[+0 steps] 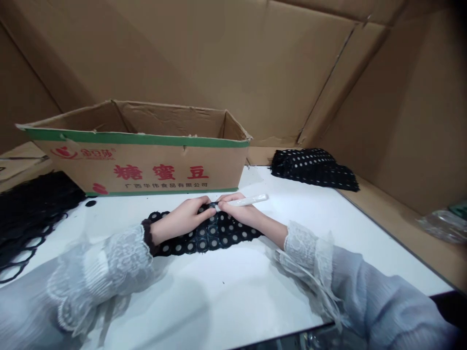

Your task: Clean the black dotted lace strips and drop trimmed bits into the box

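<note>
A black fabric piece with rows of pale round dots (207, 233) lies on the white table (189, 296). My left hand (184, 218) rests on its upper left part, thumb and fingers pressed together on the fabric near its middle. Close beside it, my right hand (237, 208) is closed around a white pen-like tool (251, 200), whose rear end points right. The tool's front end meets the fabric between the two hands and is partly hidden by the fingers.
An open cardboard box (146, 167) with a green rim stands behind the hands. Black netted material (32, 209) is heaped at the left. Folded dotted black fabric (310, 167) lies at the back right. Clear plastic (443, 225) is at the far right. Cardboard walls surround the table.
</note>
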Demonstrator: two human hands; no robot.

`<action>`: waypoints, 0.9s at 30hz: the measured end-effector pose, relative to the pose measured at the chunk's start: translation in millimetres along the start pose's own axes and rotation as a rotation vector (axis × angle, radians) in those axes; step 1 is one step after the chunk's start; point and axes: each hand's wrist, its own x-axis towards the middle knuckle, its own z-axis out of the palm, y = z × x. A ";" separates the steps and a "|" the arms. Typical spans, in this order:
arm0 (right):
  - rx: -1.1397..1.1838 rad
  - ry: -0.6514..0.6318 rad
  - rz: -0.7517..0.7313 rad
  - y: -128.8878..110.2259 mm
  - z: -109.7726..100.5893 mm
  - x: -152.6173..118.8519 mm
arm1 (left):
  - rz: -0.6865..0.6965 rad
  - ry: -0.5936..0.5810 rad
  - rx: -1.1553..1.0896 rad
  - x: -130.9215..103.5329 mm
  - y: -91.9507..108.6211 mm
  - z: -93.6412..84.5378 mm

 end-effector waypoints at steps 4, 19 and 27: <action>0.022 -0.019 -0.007 1.3 -4.0 -0.5 | 0.011 -0.075 -0.070 3.5 -7.3 1.4; -0.379 -0.026 -0.224 6.3 11.1 2.5 | 0.054 0.004 -0.060 -3.4 -7.4 5.6; -0.189 -0.053 0.023 1.4 -3.9 3.9 | -0.039 -0.026 -0.129 0.6 -12.1 2.8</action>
